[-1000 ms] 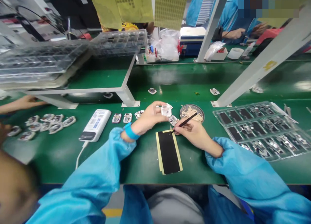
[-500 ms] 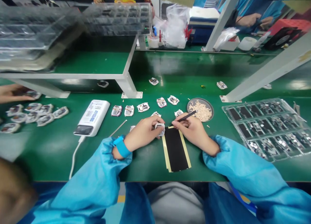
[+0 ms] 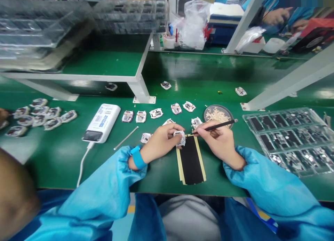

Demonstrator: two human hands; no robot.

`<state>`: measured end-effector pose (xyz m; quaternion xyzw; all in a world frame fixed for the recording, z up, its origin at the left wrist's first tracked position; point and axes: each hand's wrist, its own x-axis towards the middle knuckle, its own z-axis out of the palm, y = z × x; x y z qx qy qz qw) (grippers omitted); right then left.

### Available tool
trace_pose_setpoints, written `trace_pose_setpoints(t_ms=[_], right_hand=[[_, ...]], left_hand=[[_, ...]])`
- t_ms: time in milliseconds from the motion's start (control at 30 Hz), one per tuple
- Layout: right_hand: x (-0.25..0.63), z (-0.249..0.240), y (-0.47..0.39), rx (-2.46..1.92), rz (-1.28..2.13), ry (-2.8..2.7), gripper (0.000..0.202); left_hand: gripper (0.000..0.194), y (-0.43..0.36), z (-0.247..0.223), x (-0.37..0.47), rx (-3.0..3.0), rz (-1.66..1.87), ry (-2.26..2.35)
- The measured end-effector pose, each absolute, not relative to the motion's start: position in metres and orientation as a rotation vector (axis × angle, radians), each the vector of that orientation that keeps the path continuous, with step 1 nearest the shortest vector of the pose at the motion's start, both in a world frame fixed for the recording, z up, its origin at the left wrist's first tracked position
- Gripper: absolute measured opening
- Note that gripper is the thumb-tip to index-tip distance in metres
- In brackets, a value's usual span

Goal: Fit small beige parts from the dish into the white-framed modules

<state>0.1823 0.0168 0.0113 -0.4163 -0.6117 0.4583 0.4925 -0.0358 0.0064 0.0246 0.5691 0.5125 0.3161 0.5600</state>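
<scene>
Near the middle of the bench, my left hand (image 3: pixel 163 140) grips a small white watch-like casing (image 3: pixel 179 138) between thumb and fingers. My right hand (image 3: pixel 217 140) is closed round a thin dark pen-like tool (image 3: pixel 217 126), its tip pointing left, close to the casing. Whether tip and casing touch is too small to tell. Below both hands lies a black sheet with pale yellow edges (image 3: pixel 192 162). More white casings (image 3: pixel 156 113) lie behind my hands. A round dish of small beige pieces (image 3: pixel 217 114) sits behind my right hand, which partly covers it.
A white device with a cable (image 3: pixel 101 122) and a thin strip (image 3: pixel 126 138) lie left. Casings (image 3: pixel 53 113) cluster farther left, beside a person's hand (image 3: pixel 3 115). A clear tray of parts (image 3: pixel 289 138) lies right. A raised shelf (image 3: pixel 104 77) and slanted posts stand behind.
The view has shifted slightly. My left hand and the casing are a little farther right over the sheet's top; the tool lies flatter. The other person's hand at left has moved mostly out of view.
</scene>
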Motion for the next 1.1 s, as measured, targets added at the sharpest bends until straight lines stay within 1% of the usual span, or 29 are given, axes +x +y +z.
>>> trace_pose_setpoints(t_ms=[100,200,567,800,1100], right_hand=[[0.183,0.012,0.014,-0.923,0.924,-1.617,0.005],[0.181,0.01,0.013,-0.866,0.819,-1.723,0.012],[0.181,0.005,0.014,-0.874,0.774,-1.824,0.014],[0.179,0.01,0.011,-0.874,0.612,-1.996,0.017],[0.184,0.019,0.01,-0.84,0.738,-1.844,0.018]], left_hand=[[0.021,0.005,0.022,-0.03,1.299,0.742,1.19],[0.02,0.005,0.017,-0.029,1.301,0.738,1.189],[0.022,0.005,0.013,-0.03,1.335,0.742,1.188],[0.021,0.004,0.015,-0.028,1.282,0.774,1.181],[0.037,0.003,0.016,-0.03,1.248,0.829,1.133]])
